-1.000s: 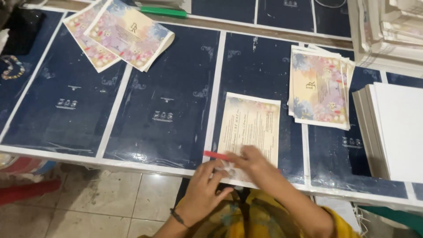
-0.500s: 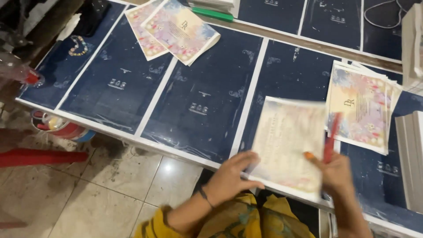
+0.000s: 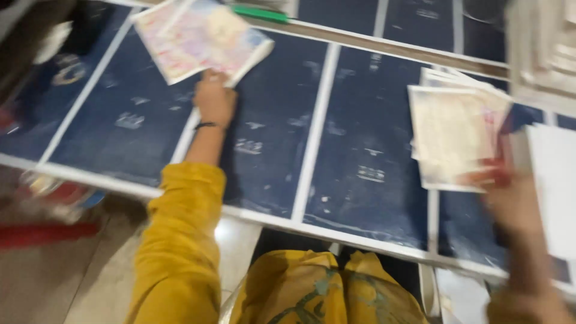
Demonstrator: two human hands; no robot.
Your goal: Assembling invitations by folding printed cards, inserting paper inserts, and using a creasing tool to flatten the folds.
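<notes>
My left hand (image 3: 214, 99) reaches far forward across the dark blue table (image 3: 270, 150) and touches the near edge of a stack of floral printed cards (image 3: 201, 36) at the back left. Motion blur hides whether its fingers have closed on a card. My right hand (image 3: 513, 201) is at the right, blurred, holding a pale printed card (image 3: 450, 135) together with a red pen (image 3: 498, 174). That card hangs over another pile of floral cards (image 3: 480, 96) at the right.
A stack of white sheets (image 3: 555, 180) lies at the far right. A green pen (image 3: 261, 13) rests at the table's back edge. White stacked material (image 3: 540, 48) sits at the upper right. Red objects (image 3: 48, 231) lie on the tiled floor at left.
My left hand left the pale card and stretched forward to the floral stack at the back left. My right hand carried the card and red pen rightward over the right pile.
</notes>
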